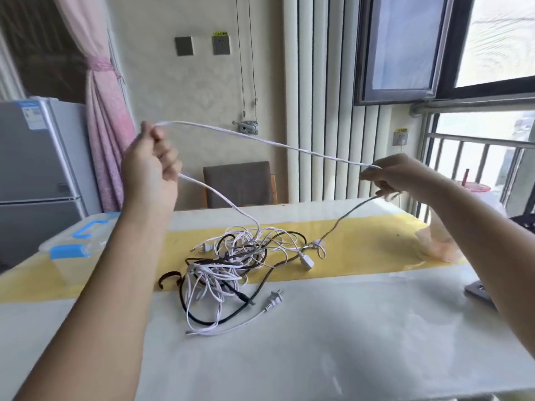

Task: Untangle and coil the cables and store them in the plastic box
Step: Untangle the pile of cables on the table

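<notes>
Above the table [347,328], a white cable [260,139] is held taut between the raised left hand [152,160], fisted round it, and the right hand [396,175], pinching it.

Daylit room, white table [347,342] central.
Behind table: brown chair [237,183], ribbed radiator [318,111], beige wall [197,91]. Left of table: grey fridge [37,169], pink curtain [104,125]. Right of table: dark-framed window [498,39].

hands 2: left hand [150,166], right hand [396,176] | plastic box [75,242] 1 | cable tangle [231,261] 1, strands uncountable | table [318,342] 1 | chair [238,183] 1 | fridge [34,169] 1 | curtain [107,125] 1
</notes>
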